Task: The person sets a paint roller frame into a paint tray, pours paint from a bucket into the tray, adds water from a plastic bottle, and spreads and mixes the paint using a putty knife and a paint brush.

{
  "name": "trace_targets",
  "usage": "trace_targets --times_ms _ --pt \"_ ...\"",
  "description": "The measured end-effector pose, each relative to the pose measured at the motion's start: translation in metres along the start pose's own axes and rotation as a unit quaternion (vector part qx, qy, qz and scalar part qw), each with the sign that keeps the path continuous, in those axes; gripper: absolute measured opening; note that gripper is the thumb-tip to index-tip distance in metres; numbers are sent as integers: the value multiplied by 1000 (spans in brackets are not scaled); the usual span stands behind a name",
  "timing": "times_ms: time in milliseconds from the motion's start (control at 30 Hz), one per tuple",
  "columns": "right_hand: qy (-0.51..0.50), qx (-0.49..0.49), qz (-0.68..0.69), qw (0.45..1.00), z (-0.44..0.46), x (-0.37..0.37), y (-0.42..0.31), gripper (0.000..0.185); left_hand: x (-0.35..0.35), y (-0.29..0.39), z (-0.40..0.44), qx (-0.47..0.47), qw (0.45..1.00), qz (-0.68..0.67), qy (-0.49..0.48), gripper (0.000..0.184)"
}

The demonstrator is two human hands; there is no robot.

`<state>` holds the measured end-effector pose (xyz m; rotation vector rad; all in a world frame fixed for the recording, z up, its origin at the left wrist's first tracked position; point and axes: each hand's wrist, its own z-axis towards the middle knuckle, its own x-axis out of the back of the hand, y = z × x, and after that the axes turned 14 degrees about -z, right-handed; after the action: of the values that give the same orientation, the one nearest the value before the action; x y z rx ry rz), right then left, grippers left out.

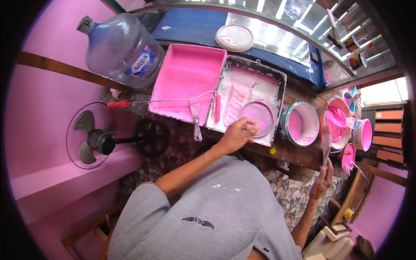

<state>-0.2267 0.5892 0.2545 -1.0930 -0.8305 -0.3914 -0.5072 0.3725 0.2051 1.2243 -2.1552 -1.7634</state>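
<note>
My left hand (pixel 238 135) is closed at the near rim of a round, pink-smeared plastic lid (pixel 260 112), above a paint-crusted white and black tray (pixel 277 82). Held upright in my right hand (pixel 322 181) is a paintbrush (pixel 326 145), its pink-coated end beside a bucket of pink paint (pixel 337 117). Between the hands stands a pail (pixel 302 123) with pink paint inside. A roller frame with a red handle (pixel 118 104) lies across the trays, its pink roller (pixel 217 108) in the crusted one. A paint-stained scraper (pixel 196 125) rests on the pink tray's near edge.
The pink tray (pixel 190 60) stands left, near a large water jug (pixel 123 52). A fan (pixel 102 141) stands by the left wall. Stacked lids (pixel 234 37) lie behind the trays. More pink paint containers (pixel 363 134) crowd the right end of the wooden table.
</note>
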Motion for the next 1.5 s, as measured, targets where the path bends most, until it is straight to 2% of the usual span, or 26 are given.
trace_targets --times_ms 67,100,133,200,267,300,333,400,467,533,600,667,800,867,900,933,967,1000,1067,1133,1200,1233,1267,1333,1467,1500 --pt "-66 74 27 995 1 -22 -33 31 44 3 -29 -43 995 -56 66 32" --pt "-116 40 37 992 -4 -32 -57 30 64 10 -46 -46 990 -42 125 29" --pt "-127 59 60 988 -8 -54 -60 27 85 17 -62 -49 981 -28 184 27" --pt "-167 147 78 972 -16 -82 -112 25 134 10 -85 -72 954 -24 290 22" --pt "-239 184 61 951 -26 -105 -150 25 177 10 -108 -70 924 -81 367 18" --pt "-259 224 57 938 -30 -117 -165 25 196 13 -120 -73 917 -166 357 18" --pt "-208 308 74 925 -35 -137 -177 25 214 15 -130 -76 902 -249 345 17" --pt "-265 313 45 911 -47 -153 -205 24 237 24 -145 -87 866 -416 262 25" --pt "-298 304 56 903 -60 -168 -225 24 249 32 -153 -99 843 -491 197 27" --pt "-328 292 61 897 -71 -177 -238 23 252 41 -157 -93 843 -487 208 27" --pt "-322 330 67 885 -81 -190 -240 22 260 36 -160 -86 845 -483 214 26" --pt "-310 342 83 883 -89 -200 -245 21 278 18 -162 -66 854 -398 330 22" --pt "-360 320 75 873 -104 -212 -249 22 293 18 -162 -67 835 -351 417 10" --pt "-368 318 113 866 -112 -224 -248 21 301 28 -154 -58 863 -128 486 14" --pt "-386 310 98 864 -115 -227 -250 21 312 32 -151 -74 851 197 481 25" --pt "-382 298 96 869 -120 -228 -252 21 323 37 -151 -68 856 202 470 25" --pt "-384 302 88 868 -124 -231 -256 21 327 53 -149 -119 789 429 423 32" --pt "-384 307 79 868 -128 -233 -260 21 335 64 -144 -170 674 628 351 39" --pt "-375 292 69 877 -137 -238 -267 22 368 73 -132 -193 690 631 299 48" --pt "-362 290 67 883 -150 -248 -273 22 402 82 -123 -206 676 664 246 51" --pt "-357 270 56 893 -168 -257 -277 22 424 87 -117 -145 663 718 150 54" --pt "-353 257 60 898 -176 -260 -282 22 435 89 -114 -150 685 704 113 44" --pt "-349 245 64 902 -184 -264 -287 22 438 95 -108 -155 687 703 101 44" --pt "-333 235 56 911 -199 -269 -294 22 440 112 -100 -6 794 607 37 37" --pt "-313 175 88 929 -227 -276 -304 22 446 117 -96 48 832 551 -41 38" --pt "-308 164 88 933 -232 -276 -305 22 449 111 -96 93 857 505 -48 40"
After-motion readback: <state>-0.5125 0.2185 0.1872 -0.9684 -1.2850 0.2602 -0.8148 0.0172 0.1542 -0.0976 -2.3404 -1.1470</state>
